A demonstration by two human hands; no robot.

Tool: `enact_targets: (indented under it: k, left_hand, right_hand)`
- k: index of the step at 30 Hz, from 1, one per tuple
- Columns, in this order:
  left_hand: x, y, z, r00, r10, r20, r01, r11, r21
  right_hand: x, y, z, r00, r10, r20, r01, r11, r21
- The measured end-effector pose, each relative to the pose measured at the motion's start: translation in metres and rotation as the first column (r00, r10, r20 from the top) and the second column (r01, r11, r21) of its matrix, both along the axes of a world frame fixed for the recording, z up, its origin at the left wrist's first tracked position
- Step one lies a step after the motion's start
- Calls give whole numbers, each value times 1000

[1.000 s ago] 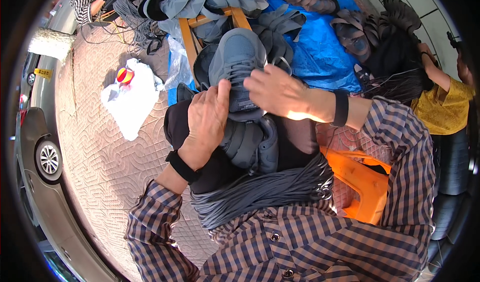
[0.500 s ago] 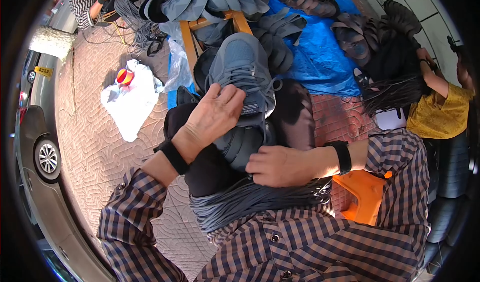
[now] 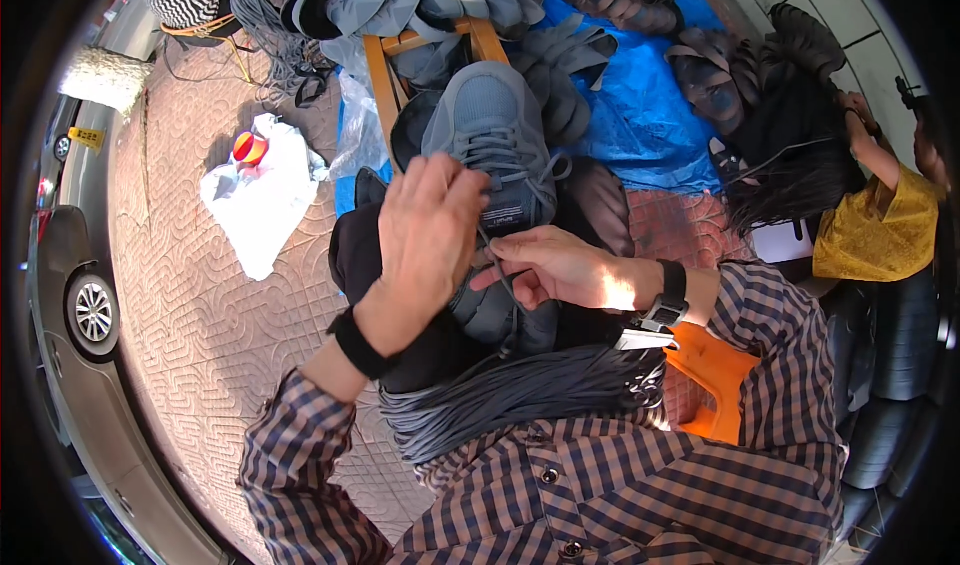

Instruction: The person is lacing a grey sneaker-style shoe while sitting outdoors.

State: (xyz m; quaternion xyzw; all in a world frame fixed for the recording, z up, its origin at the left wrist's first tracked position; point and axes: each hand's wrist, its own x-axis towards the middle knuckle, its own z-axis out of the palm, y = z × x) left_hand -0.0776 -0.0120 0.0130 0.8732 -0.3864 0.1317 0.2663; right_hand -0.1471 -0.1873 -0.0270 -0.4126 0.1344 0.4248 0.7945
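Note:
A grey-blue lace-up shoe [image 3: 482, 115] lies toe-away over my knees, its lace partly threaded through the eyelets. My left hand [image 3: 428, 235] is closed at the left of the shoe's tongue, its fingertips partly hidden behind its back. From there a loose grey shoelace [image 3: 503, 270] runs down to my right hand [image 3: 555, 265], which pinches it between thumb and fingers. Beneath my hands is a second, darker shoe part [image 3: 490, 315], largely covered. Across my lap lies a thick bundle of grey laces [image 3: 520, 395].
Shoe uppers [image 3: 420, 0] are heaped on a wooden stool [image 3: 380, 75] ahead, with more on a blue tarp [image 3: 635, 125]. A white bag [image 3: 260, 210] lies on the pavement. An orange stool [image 3: 715, 375] stands at my right, near another person in yellow [image 3: 880, 230]. Parked cars line the left.
My right hand has moved up and turned over, and now pinches the shoelace. My left hand has shifted slightly lower. The person at the far upper left has moved mostly out of sight.

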Motion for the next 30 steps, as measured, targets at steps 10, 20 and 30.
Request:
enact_targets:
  k: [10, 20, 30]
  left_hand:
    - [33, -7, -13, 962, -101, -252, 146, 976, 164]
    - [-16, 14, -19, 720, 74, -691, -191, 977, -94]
    - [-60, -37, -18, -229, -358, -905, -503, 840, -204]
  right_hand:
    - [12, -16, 48, 716, 645, 268, -201, 557, -805]
    - [-10, -105, 66, 75, 997, 27, 139, 16, -990]
    - [57, -6, 34, 88, 981, 175, 754, 49, -655]
